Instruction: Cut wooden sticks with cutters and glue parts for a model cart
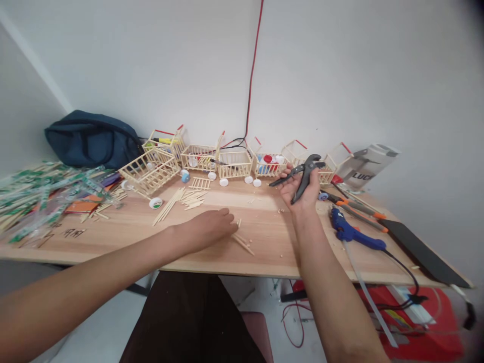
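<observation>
My left hand (216, 229) is low over the table, its fingers bunched down on the near ends of some thin wooden sticks (244, 244). The fingertips are partly hidden, and a short stick piece (239, 222) pokes out beside them. My right hand (302, 194), palm turned up, holds dark grey pliers (303, 176) with the handles spread and the jaws pointing away to the right. Tiny cut-off bits (281, 210) lie between my hands. Behind my left hand are loose sticks (170, 206) and a small ladder-like stick panel (200, 183).
Several small stick-built carts with round wheels, one of them tilted (151, 171), line the wall. Packaged sticks (34, 191) and a blue bag (93, 138) are on the left. At right lie a blue glue gun (353, 232), orange-handled pliers (365, 214) and a black slab (423, 249).
</observation>
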A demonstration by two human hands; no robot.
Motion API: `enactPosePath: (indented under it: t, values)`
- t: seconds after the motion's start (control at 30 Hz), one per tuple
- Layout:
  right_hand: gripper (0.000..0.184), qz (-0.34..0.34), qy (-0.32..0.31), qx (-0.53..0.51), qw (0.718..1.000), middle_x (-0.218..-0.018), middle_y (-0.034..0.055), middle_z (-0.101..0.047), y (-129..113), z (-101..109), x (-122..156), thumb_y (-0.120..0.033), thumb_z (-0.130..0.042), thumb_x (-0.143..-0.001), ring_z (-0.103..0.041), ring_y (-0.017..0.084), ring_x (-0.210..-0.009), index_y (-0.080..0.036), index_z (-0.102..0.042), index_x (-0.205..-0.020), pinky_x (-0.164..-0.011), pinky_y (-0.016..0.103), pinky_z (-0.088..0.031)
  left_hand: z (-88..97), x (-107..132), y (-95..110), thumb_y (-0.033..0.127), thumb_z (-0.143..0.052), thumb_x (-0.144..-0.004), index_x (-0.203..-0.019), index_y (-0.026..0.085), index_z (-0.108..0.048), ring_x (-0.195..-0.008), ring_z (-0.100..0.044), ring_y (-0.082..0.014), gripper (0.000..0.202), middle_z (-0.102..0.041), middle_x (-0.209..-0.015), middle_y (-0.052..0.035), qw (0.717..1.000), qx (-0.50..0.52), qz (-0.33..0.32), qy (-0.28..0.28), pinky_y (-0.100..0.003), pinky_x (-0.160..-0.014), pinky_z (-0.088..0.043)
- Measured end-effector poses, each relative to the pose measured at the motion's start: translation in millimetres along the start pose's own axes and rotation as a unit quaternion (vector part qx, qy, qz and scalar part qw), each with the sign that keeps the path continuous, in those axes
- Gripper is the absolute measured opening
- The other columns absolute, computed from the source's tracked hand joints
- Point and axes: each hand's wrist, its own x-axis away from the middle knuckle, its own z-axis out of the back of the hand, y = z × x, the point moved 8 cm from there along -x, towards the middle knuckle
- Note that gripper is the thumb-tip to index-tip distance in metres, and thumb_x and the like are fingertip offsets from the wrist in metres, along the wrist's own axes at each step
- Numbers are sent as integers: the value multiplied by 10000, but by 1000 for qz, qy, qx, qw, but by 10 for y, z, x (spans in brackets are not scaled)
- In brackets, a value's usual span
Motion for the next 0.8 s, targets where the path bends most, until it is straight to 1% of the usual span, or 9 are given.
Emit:
enactPosePath:
  t: [0.13,0.27,0.37,0.47,0.53,0.6,0.73,0.77,0.8]
  values:
    - [514,14,-7,-25,1000,-720,32,-602,-88,-22,12,-652,-344,-870,-600,154,-638,-199,-583,-838,-604,323,-562,-82,-411,-289,103,-481,-877,-935,148,-585,-905,-520,-212,127,-594,-938,-90,999,-13,19,24,-301,-717,-399]
    - [481,32,-4,-33,999,-711,21,-598,-178,-16,14,-642,-367,-865,-602,149,-648,-220,-591,-812,-604,313,-558,-95,-895,-437,104,-449,-885,-966,124,-598,-911,-537,-210,171,-593,-967,-115,998,-5,22,52,-300,-726,-408]
    - [485,57,0,-25,998,-704,8,-596,-255,19,3,-641,-338,-870,-600,133,-633,-242,-601,-791,-620,303,-554,-8,-1204,-464,116,-422,-901,-1005,106,-595,-933,-541,-218,202,-594,-1008,-125,997,3,29,78,-306,-744,-406]
    - [482,79,9,-13,997,-699,-3,-591,-325,50,3,-634,-316,-874,-601,130,-630,-259,-605,-785,-650,315,-557,125,-1328,-473,117,-393,-908,-1007,115,-591,-915,-538,-203,221,-593,-1000,-108,994,22,38,99,-294,-739,-395]
    - [481,86,14,-9,996,-698,-5,-589,-353,52,11,-630,-308,-876,-603,130,-634,-261,-604,-788,-650,315,-559,203,-1255,-507,119,-378,-908,-986,133,-587,-870,-532,-182,223,-584,-982,-86,993,40,49,104,-279,-702,-380]
    - [470,86,13,-16,996,-696,-2,-591,-359,39,20,-622,-320,-877,-603,133,-638,-253,-601,-799,-633,312,-560,249,-1051,-543,142,-380,-914,-924,149,-584,-855,-520,-175,204,-573,-956,-67,992,54,50,101,-272,-677,-364]
    - [458,74,18,-17,997,-702,11,-605,-321,18,27,-615,-360,-871,-609,148,-650,-227,-599,-825,-625,325,-567,200,-433,-466,173,-423,-918,-815,175,-577,-865,-492,-177,185,-563,-900,-51,995,67,-43,59,-281,-718,-360]
    - [460,74,23,-9,997,-706,11,-606,-312,19,26,-620,-364,-867,-611,149,-654,-227,-599,-825,-633,329,-568,163,-292,-451,184,-431,-919,-811,183,-582,-857,-491,-173,185,-566,-904,-47,994,79,-60,45,-278,-724,-362]
    - [460,75,29,1,997,-711,8,-605,-306,20,26,-625,-364,-863,-613,149,-658,-232,-600,-823,-640,332,-569,128,-183,-464,184,-434,-918,-826,193,-592,-849,-493,-169,183,-568,-913,-44,993,93,-57,37,-274,-723,-363]
